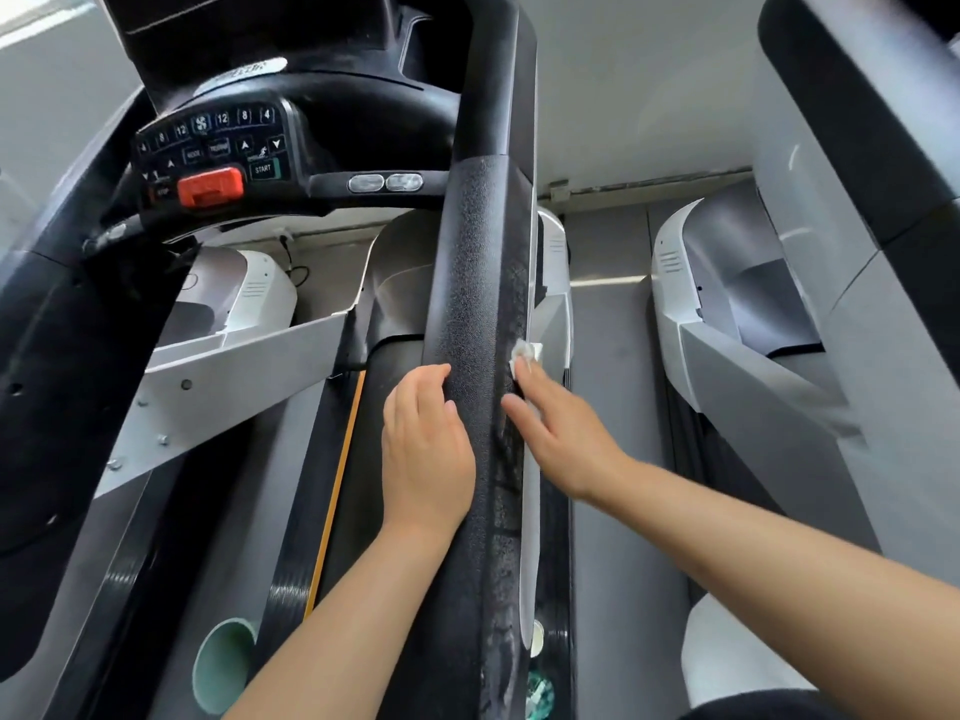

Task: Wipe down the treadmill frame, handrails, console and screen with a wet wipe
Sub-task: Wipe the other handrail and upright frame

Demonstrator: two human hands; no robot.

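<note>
Running away from the person toward the console (218, 148), the right-hand handrail (478, 314) is lying with its long axis straight up the middle of the view, and both hands are sitting against it, one on either flank. The right hand (561, 433) is pressing a small crumpled wet wipe (525, 356) against the rail's outer right edge, the wipe bunched under the fingertips (524, 379) and peeking out just ahead of them; the fingers are lying nearly flat and extended rather than curled, so the wipe is being pinned to the surface more than gripped. The left hand (426, 449) is resting open on the rail's inner left side, palm down, fingers loosely bent over the textured padding and holding nothing, apparently steadying. Streaks are showing on the rail below the right hand, nearer the person. Judging from this, the coming stroke is lying along the rail's length, and the right hand, already carrying the wipe, is the one placed to make it, with its forearm reaching in from the lower right.
</note>
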